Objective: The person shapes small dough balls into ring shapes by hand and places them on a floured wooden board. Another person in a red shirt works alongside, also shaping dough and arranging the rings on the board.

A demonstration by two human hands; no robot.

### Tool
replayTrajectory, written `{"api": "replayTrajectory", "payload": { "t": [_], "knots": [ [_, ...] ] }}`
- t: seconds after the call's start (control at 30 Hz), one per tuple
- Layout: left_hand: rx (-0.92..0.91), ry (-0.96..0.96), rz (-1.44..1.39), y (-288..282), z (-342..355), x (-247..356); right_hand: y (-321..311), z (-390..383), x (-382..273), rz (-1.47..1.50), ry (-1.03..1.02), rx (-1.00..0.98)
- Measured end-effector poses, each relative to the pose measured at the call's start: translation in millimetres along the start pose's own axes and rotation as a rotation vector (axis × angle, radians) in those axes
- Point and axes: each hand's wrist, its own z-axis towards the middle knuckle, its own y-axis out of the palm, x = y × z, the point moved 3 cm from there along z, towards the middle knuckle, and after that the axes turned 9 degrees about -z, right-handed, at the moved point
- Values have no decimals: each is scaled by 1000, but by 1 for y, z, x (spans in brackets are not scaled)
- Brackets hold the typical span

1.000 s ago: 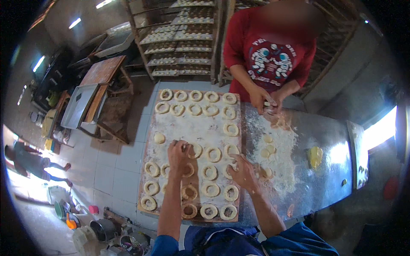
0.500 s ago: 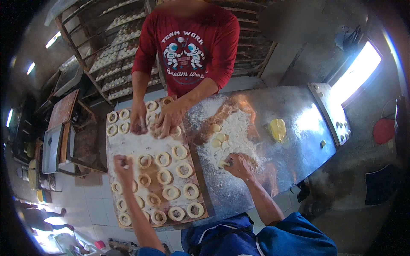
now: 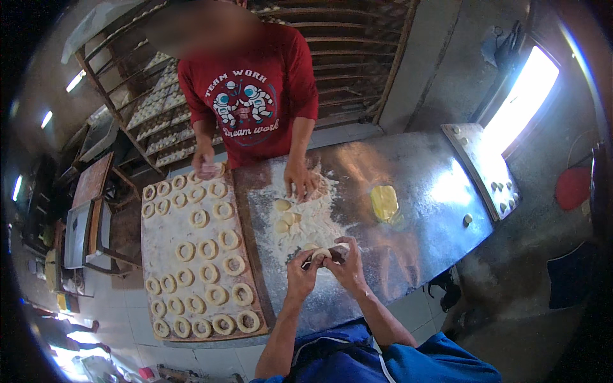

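My left hand [image 3: 301, 276] and my right hand [image 3: 345, 267] meet above the floured metal table, fingers closed around a small pale piece of dough [image 3: 321, 254]. Its middle is partly hidden by my fingers, so I cannot tell whether it has a hole. Just beyond my hands lie several round dough balls [image 3: 287, 220] in a patch of white flour [image 3: 313, 220]. To the left, many dough rings [image 3: 208, 273] sit in loose rows on a flour-dusted wooden board [image 3: 167, 233].
Across the table a person in a red shirt [image 3: 246, 108] has one hand [image 3: 300, 182] at the flour and another [image 3: 205, 165] over the board's far end. A yellow block of fat [image 3: 384, 203] lies on the metal tabletop [image 3: 421, 246]. Behind stands a tray rack [image 3: 357, 60].
My left hand has come right from over the board to join my right hand at the dough. The co-worker's hands have parted, one moving to the flour. The view has shifted.
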Motion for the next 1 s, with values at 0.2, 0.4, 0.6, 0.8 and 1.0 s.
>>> {"api": "replayTrajectory", "payload": {
  "t": [0.2, 0.4, 0.6, 0.8, 1.0],
  "knots": [
    [-101, -225, -456, 20, -6, -35, -27, 10, 10, 260, 10, -461],
    [-119, -115, -780, 29, -19, -25, -24, 26, 56, 296, 319, -419],
    [184, -67, -772, 17, -15, -42, -5, 17, 48, 366, 172, -340],
    [172, 130, -801, 0, -13, -50, 29, 2, -2, -284, -61, -192],
    [264, 353, -178, -43, -10, -37, 73, 0, -12, -318, -130, -253]
  ]
}}
